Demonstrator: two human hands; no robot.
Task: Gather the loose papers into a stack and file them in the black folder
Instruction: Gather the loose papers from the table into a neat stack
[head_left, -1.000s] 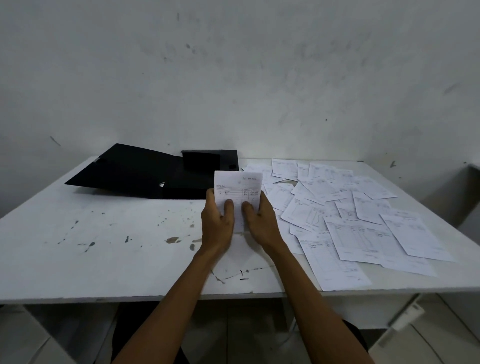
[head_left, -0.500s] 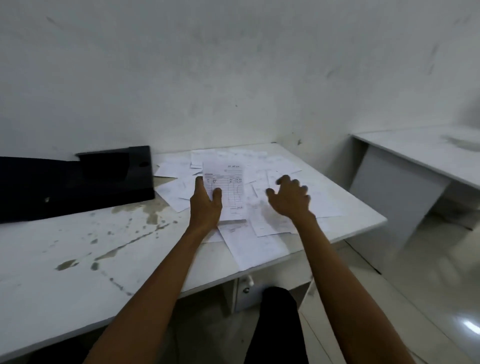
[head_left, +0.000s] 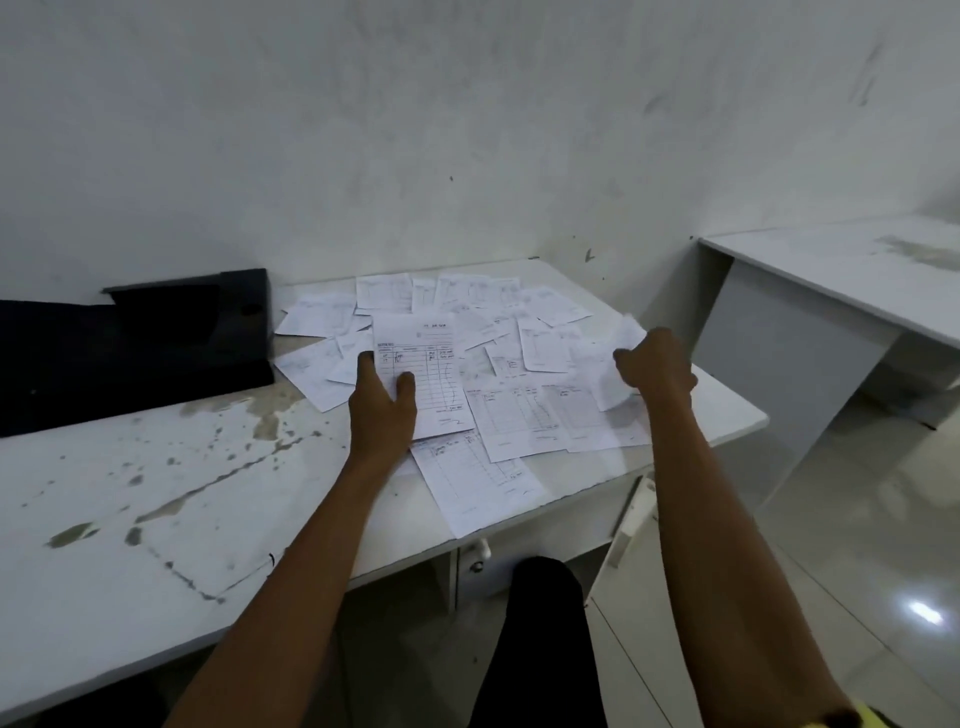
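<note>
Several loose white printed sheets lie scattered over the right half of the white table. My left hand holds a printed form sheet upright above the pile, thumb on its face. My right hand is closed on another sheet lifted off the table's right end, blurred by motion. The black folder lies open at the back left of the table, apart from both hands.
A white wall stands right behind the table. A second white desk sits to the right across a gap of glossy tiled floor. A drawer front with a knob hangs under the table's front edge.
My right hand let go of the held sheet, moved right and closed on a sheet at the table's right end. My view turned right, so the folder shifted to the left.
</note>
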